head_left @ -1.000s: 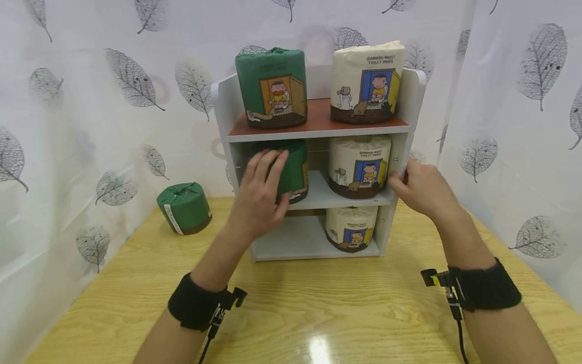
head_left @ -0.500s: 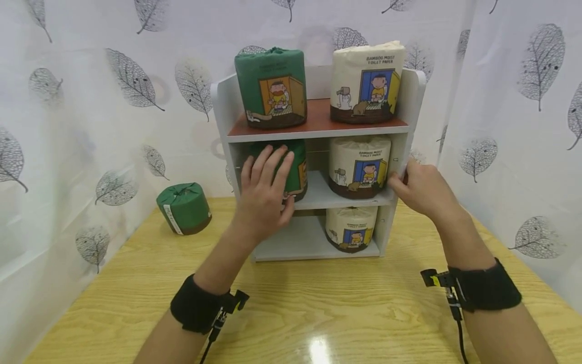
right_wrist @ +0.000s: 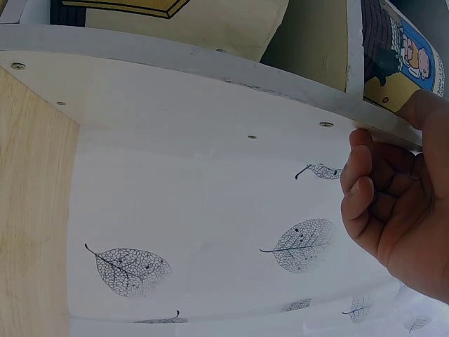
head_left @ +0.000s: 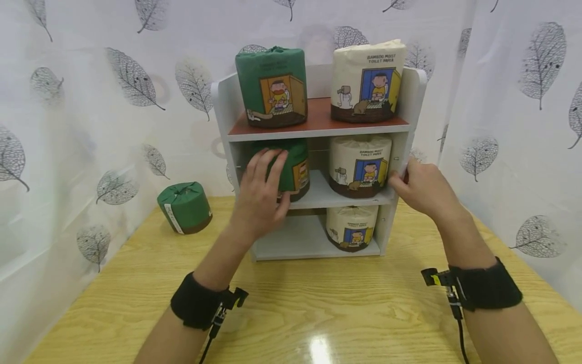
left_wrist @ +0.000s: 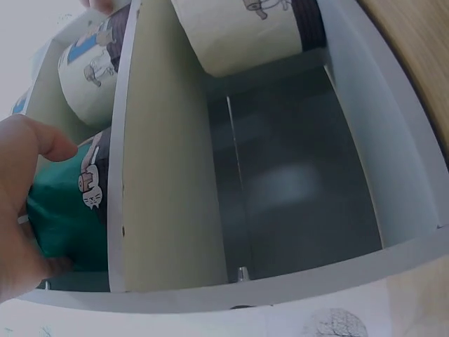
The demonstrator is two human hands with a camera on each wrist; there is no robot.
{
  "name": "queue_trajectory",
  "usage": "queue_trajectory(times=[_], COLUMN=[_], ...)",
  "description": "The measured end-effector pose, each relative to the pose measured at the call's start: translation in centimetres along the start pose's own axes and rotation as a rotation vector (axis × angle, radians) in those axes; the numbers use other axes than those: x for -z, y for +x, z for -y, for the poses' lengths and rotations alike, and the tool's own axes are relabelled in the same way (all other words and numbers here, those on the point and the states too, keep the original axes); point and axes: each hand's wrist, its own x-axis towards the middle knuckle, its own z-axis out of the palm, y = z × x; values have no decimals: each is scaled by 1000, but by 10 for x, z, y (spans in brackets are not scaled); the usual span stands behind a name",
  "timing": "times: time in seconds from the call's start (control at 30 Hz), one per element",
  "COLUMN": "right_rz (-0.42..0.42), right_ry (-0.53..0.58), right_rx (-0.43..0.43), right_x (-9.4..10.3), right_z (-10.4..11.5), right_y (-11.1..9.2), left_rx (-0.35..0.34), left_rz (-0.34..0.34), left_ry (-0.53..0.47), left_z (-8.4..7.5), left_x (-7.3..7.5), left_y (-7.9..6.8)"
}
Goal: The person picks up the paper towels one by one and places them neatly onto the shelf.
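Note:
In the head view my left hand [head_left: 259,197] grips a green-wrapped toilet roll [head_left: 296,154] standing on the left of the white shelf unit's middle level. Fingers lie over its front and left; the thumb is low on its front, and much of the roll is hidden. In the left wrist view, thumb and fingers span the green wrapper [left_wrist: 66,214]. My right hand [head_left: 423,187] pinches the shelf unit's right side panel [head_left: 401,167], thumb at the front edge. From the right wrist view, its other fingers curl outside the panel [right_wrist: 210,70].
On the top level stand a green roll [head_left: 273,65] and a cream roll [head_left: 350,65]. Cream rolls occupy the right of the middle level [head_left: 341,151] and bottom level [head_left: 334,222]. Another green roll [head_left: 184,207] stands on the wooden table [head_left: 345,308], left of the unit.
The left hand shifted slightly right, then back left. The green roll in it has turned, so more of its printed door picture shows at the front. My right hand stays put.

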Motion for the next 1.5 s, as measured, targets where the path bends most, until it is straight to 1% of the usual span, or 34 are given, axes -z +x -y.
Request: queue_trajectory(times=[0.13, 0.23, 0.33, 0.43, 0.57, 0.67, 0.77, 0.9, 1.03, 1.13, 1.23, 1.33, 1.4, 1.5], right_rz=[2, 0, 1, 0, -11, -14, -8, -11, -15, -12, -9, -12, -16, -20], right_ry=[0, -2, -1, 1, -1, -7, -9, -7, -6, -6, -6, -8, -8, -10], right_rx=[2, 1, -1, 2, 15, 21, 20, 16, 8, 3, 3, 7, 10, 11], right_x=[-1, -1, -1, -1, -1, -1, -1, -2, -2, -2, -2, -2, -2, -1], right_z=[-1, -1, -2, -2, -2, -1, -2, -2, -3, -3, -3, -3, -3, -3], right_y=[0, 0, 0, 0, 1, 2, 2, 2, 1, 1, 1, 1, 1, 2], left_rx=[6, 3, -16, -43, -51, -38, -31, -26, -11, -4, -10, -29, -40, -38], left_rz=[-28, -45, -54, -55, -8, 12, 6, 2, -18, -37, -47, -48, -35, 3], left_ry=[-62, -72, -28, 31, 88, 101, 87, 44, 3, -10, 3, 32, 48, 75], left_z=[6, 8, 6, -1, -8, -8, -6, 0, 7, 9, 7, 0, -4, -7], left_x=[3, 4, 4, 1, -3, -4, -5, -7, -8, -7, -5, -2, -2, -4], left_y=[0, 1, 0, 0, -1, -2, -2, -2, -1, -1, -1, 0, 0, 0])
